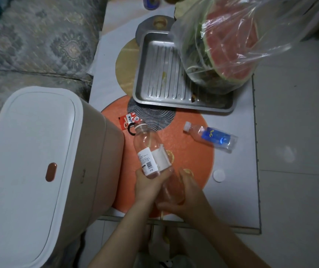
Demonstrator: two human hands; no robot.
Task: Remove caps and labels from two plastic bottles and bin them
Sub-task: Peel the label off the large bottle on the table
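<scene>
A clear plastic bottle (147, 140) with a white label (153, 159) is held over the orange mat, neck pointing away and no cap on it. My left hand (149, 183) grips it at the label's lower edge. My right hand (185, 192) wraps the bottle's base. The label's right edge stands slightly lifted. A white cap (219, 176) lies on the table to the right. A second small bottle (210, 136) with a blue label and white cap lies on its side further right.
A closed white-lidded bin (31, 171) stands at the left beside the low table (238, 190). A metal tray (166, 74) and a bagged watermelon (230, 45) sit further back. A red wrapper (128, 120) and black hair tie (130, 130) lie near the bottle's neck.
</scene>
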